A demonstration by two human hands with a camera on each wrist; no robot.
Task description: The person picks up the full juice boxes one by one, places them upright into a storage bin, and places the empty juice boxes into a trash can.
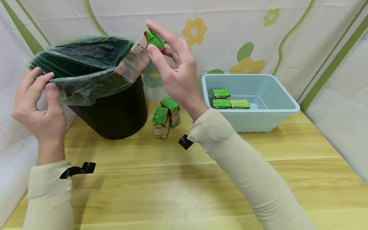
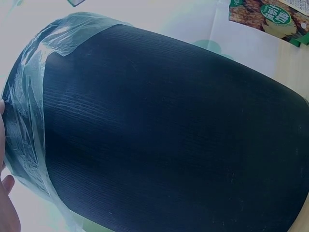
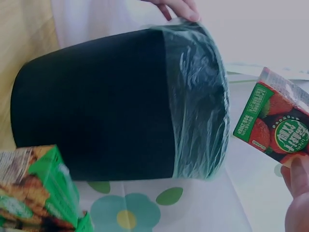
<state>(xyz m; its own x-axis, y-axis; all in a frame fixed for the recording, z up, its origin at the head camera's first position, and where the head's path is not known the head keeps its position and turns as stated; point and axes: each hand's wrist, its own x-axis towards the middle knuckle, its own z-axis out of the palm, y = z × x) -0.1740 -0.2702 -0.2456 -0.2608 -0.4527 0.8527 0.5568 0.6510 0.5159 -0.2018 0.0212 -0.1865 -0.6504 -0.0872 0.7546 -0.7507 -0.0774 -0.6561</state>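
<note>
Right hand (image 1: 178, 64) pinches a drink carton (image 1: 136, 57) between thumb and fingers near its green end; the other end slants down toward the black bin (image 1: 115, 118). The carton hangs by the bin's right rim, and the right wrist view shows a gap between it and the translucent liner (image 1: 92, 88). At the bin's left rim, the left hand (image 1: 40, 102) has loosely bent fingers against the liner; whether it grips is unclear. Two standing cartons (image 1: 161, 123) are just right of the bin's base; a pale blue tub (image 1: 250, 121) with three cartons inside sits farther right. Should the pinch loosen here, the carton could fall outside the bin; carried too low, its corner might snag the liner and drag its edge inward.
</note>
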